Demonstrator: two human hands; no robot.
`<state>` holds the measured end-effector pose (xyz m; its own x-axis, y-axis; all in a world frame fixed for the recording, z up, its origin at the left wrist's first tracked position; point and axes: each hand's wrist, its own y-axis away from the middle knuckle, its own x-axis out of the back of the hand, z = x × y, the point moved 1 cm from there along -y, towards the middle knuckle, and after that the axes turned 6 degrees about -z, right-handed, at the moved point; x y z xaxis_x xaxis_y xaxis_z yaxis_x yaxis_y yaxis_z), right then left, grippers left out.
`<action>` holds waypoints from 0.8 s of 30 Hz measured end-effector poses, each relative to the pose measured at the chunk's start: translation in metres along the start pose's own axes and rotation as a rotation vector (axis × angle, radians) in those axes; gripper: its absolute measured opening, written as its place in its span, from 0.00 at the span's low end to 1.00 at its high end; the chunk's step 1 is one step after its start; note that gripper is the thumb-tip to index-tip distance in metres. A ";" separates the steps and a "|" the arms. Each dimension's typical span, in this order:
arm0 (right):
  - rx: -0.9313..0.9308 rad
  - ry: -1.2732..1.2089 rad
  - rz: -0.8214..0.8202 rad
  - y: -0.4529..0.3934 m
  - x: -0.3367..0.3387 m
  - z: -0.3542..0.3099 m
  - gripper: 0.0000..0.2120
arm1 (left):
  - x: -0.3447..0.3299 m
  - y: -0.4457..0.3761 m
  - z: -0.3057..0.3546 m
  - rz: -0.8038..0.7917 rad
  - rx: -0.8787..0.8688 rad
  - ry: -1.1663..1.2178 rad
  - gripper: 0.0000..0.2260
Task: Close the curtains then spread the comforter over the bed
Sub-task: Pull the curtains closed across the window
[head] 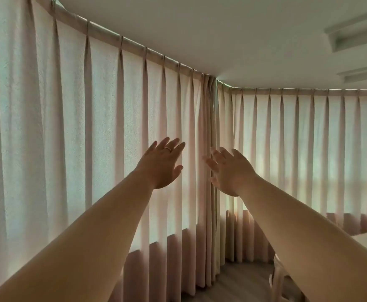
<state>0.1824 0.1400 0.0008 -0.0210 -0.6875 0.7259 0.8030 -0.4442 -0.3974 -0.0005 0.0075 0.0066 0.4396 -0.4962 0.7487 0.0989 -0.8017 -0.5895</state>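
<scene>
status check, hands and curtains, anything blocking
Left hand and right hand open, raised, gripping nothing. Curtains drawn, meeting at the corner. Nothing in the way.

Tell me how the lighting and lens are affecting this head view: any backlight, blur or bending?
Head view: daylight glows through the curtains, backlighting the left hand and right hand; right fingertips look slightly motion-blurred; the wide-angle lens bows the curtain rail; no glare spots.
</scene>
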 end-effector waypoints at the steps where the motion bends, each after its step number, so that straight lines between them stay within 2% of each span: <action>1: -0.006 -0.002 -0.011 -0.011 -0.005 -0.005 0.32 | -0.009 -0.004 -0.008 -0.005 0.006 -0.004 0.31; 5: -0.032 -0.014 -0.001 -0.081 -0.039 -0.035 0.29 | -0.067 -0.027 -0.064 -0.038 -0.001 -0.010 0.30; 10: -0.037 -0.101 -0.183 -0.204 -0.086 -0.091 0.27 | -0.160 -0.061 -0.161 -0.148 0.003 0.018 0.29; 14: -0.040 -0.217 -0.172 -0.289 -0.129 -0.136 0.26 | -0.227 -0.096 -0.218 -0.214 -0.018 0.027 0.28; 16: -0.014 -0.312 -0.227 -0.316 -0.160 -0.160 0.26 | -0.261 -0.115 -0.234 -0.250 -0.023 0.084 0.26; 19: 0.067 -0.409 -0.417 -0.338 -0.211 -0.187 0.25 | -0.315 -0.140 -0.242 -0.356 -0.027 0.245 0.23; 21: 0.087 -0.409 -0.499 -0.352 -0.238 -0.187 0.22 | -0.345 -0.157 -0.243 -0.403 -0.034 0.309 0.22; 24: 0.022 -0.431 -0.544 -0.388 -0.287 -0.167 0.19 | -0.397 -0.194 -0.245 -0.421 -0.036 0.423 0.20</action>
<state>-0.2228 0.4134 -0.1469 -0.1892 -0.0787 0.9788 0.7575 -0.6459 0.0945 -0.4126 0.2787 -0.1018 -0.0256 -0.2175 0.9757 0.1540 -0.9652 -0.2111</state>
